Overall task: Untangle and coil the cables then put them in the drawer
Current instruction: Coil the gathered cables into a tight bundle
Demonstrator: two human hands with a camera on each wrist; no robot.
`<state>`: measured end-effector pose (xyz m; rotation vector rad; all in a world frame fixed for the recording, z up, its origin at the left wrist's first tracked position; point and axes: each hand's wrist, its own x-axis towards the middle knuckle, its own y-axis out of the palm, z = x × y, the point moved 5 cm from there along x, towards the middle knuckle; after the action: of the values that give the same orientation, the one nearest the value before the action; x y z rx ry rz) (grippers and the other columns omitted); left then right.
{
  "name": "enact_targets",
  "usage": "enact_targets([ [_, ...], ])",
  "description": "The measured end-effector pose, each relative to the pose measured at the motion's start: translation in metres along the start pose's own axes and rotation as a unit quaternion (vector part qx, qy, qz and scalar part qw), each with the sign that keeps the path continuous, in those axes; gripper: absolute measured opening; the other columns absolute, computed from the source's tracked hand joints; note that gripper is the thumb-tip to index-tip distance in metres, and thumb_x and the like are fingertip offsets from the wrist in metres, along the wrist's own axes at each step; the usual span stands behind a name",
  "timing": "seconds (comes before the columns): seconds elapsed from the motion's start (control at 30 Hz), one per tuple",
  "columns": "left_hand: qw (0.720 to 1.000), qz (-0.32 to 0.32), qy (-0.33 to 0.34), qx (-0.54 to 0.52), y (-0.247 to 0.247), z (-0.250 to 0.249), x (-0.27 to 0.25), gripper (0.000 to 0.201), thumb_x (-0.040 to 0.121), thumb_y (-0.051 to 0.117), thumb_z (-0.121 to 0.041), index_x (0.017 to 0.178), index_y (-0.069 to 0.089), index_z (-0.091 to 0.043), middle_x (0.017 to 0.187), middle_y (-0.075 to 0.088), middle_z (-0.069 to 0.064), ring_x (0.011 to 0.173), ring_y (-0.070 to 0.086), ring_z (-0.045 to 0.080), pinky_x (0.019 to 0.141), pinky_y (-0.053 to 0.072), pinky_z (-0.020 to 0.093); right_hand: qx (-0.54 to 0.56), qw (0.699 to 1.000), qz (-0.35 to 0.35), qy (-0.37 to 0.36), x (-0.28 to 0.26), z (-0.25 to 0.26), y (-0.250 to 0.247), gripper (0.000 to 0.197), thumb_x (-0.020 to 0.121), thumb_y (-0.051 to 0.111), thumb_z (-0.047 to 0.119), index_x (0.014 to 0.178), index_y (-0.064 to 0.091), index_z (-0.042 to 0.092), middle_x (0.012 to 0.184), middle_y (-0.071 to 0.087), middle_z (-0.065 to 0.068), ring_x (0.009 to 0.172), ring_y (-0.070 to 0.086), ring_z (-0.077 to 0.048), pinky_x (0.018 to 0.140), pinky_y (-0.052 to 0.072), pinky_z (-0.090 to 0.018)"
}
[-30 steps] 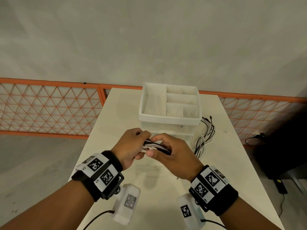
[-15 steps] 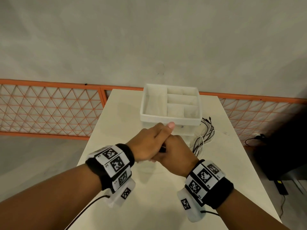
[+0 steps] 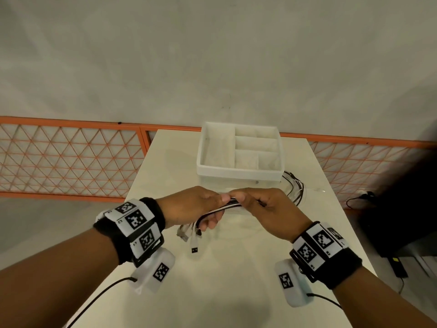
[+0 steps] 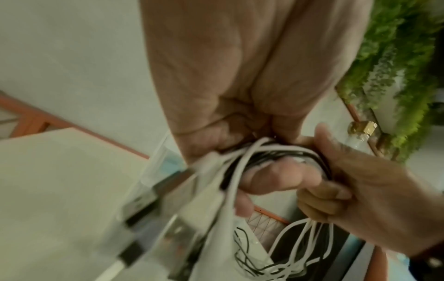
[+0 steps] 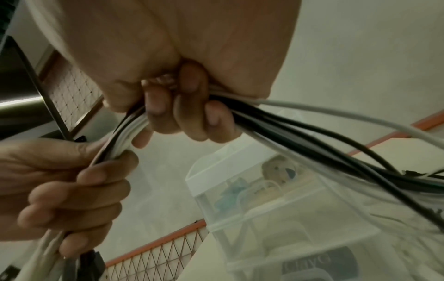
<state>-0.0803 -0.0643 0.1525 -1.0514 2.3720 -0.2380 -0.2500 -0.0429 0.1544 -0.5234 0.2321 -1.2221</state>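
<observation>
A: How is the bundle of cables expected to handle?

B: It is judged light and limp; the black and white strands sag wherever they are not supported, and the smooth jackets could slide past one another. Only the plug ends are stiff, and they hang below the left hand, above the table.

A: Where should hold be taken?

B: On the bunched middle, with all strands gathered, not on a single plug, so that no strand is pulled out of the group.

A: And how is it gripped?

B: The bundle is clasped by both hands in front of the drawer. The left-hand fingers are curled round it with the thumb pressed on top. In the right wrist view, the right hand is closed tightly round the strands, its fingertips folded under them. No gap is left in either grasp.

A: Where is the remainder?

B: From the right hand the cables trail to a loose tangle on the table beside the drawer's right corner. How knotted it is cannot be made out; possibly it is only looped. Nothing can be seen in the drawer's compartments.
</observation>
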Motion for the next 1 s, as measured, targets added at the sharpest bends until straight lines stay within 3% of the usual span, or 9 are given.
enact_targets([
  [0.13,0.997,-0.001,-0.026,-0.074,0.000,0.001,0.001,0.055,0.099,0.041,-0.054,0.089,0.068,-0.007,0.060,0.044,-0.003,0.053,0.040,0.012,0.058,0.040,0.025,-0.033,0.998,-0.013,-0.052,0.003,0.011,-0.004,0.025,0.099,0.060,0.021,0.114,0.074,0.036,0.107,0.077,0.016,0.104,0.071,-0.008,0.094,0.053,-0.023],
  [0.27,0.995,-0.094,-0.025,-0.034,-0.011,-0.006,0.001,0.052,0.099,0.045,-0.051,0.069,0.059,-0.012,0.053,0.038,-0.004,0.046,0.030,0.012,0.048,0.028,0.022,-0.142,0.988,0.003,-0.063,0.008,0.002,-0.004,0.031,0.101,0.050,0.044,0.129,0.059,0.054,0.111,0.076,0.007,0.101,0.071,-0.021,0.090,0.056,-0.042],
  [0.33,0.990,-0.132,-0.014,-0.045,-0.021,-0.008,-0.001,0.049,0.099,0.049,-0.046,0.065,0.058,-0.011,0.049,0.036,-0.006,0.044,0.027,0.012,0.047,0.027,0.022,-0.148,0.988,0.011,-0.053,0.007,-0.008,-0.007,0.034,0.101,0.041,0.053,0.130,0.059,0.049,0.101,0.076,0.003,0.095,0.070,-0.019,0.087,0.056,-0.038],
  [0.43,0.986,-0.138,0.001,-0.096,-0.028,-0.007,-0.005,0.047,0.099,0.050,-0.043,0.068,0.057,-0.009,0.047,0.032,-0.008,0.044,0.023,0.011,0.045,0.024,0.021,-0.116,0.993,-0.002,-0.027,0.001,-0.019,-0.016,0.041,0.098,0.042,0.054,0.108,0.072,0.027,0.065,0.058,0.012,0.061,0.053,-0.004,0.065,0.046,-0.026],
  [0.6,0.987,-0.133,-0.023,-0.093,-0.027,0.000,-0.006,0.048,0.100,0.050,-0.043,0.066,0.056,-0.009,0.048,0.028,-0.006,0.044,0.021,0.011,0.045,0.023,0.022,-0.120,0.990,0.013,-0.070,-0.003,-0.011,-0.013,0.036,0.101,0.048,0.046,0.137,0.054,0.047,0.120,0.072,0.016,0.104,0.070,-0.013,0.093,0.055,-0.034],
  [0.73,0.993,-0.098,-0.062,-0.032,-0.033,0.002,-0.011,0.047,0.100,0.047,-0.040,0.065,0.059,-0.010,0.049,0.033,-0.003,0.044,0.026,0.013,0.046,0.025,0.025,-0.182,0.978,-0.020,-0.104,0.002,-0.012,-0.020,0.036,0.100,0.043,0.054,0.135,0.050,0.057,0.097,0.078,0.003,0.087,0.072,-0.021,0.081,0.058,-0.043],
  [0.83,0.992,-0.093,-0.088,-0.017,-0.041,0.001,-0.014,0.046,0.099,0.049,-0.039,0.064,0.057,-0.010,0.048,0.034,-0.003,0.043,0.025,0.013,0.046,0.023,0.025,-0.216,0.966,-0.025,-0.144,-0.002,-0.007,-0.018,0.043,0.101,0.041,0.045,0.142,0.040,0.056,0.070,0.064,0.008,0.067,0.059,-0.012,0.070,0.056,-0.036],
  [0.9,0.991,-0.101,-0.084,-0.012,-0.043,-0.002,-0.014,0.046,0.099,0.050,-0.040,0.066,0.057,-0.010,0.047,0.033,-0.004,0.040,0.024,0.011,0.047,0.022,0.025,-0.246,0.959,-0.004,-0.144,0.000,-0.002,-0.012,0.048,0.101,0.033,0.044,0.147,0.028,0.058,0.074,0.061,0.009,0.071,0.058,-0.011,0.072,0.055,-0.036],
  [1.0,0.992,-0.096,-0.075,-0.007,-0.038,-0.004,-0.011,0.046,0.099,0.050,-0.042,0.066,0.056,-0.010,0.047,0.032,-0.004,0.041,0.024,0.011,0.045,0.023,0.023,-0.266,0.950,-0.004,-0.162,0.006,-0.003,-0.004,0.047,0.102,0.033,0.041,0.148,0.036,0.048,0.075,0.058,0.006,0.069,0.056,-0.017,0.065,0.055,-0.041],
])
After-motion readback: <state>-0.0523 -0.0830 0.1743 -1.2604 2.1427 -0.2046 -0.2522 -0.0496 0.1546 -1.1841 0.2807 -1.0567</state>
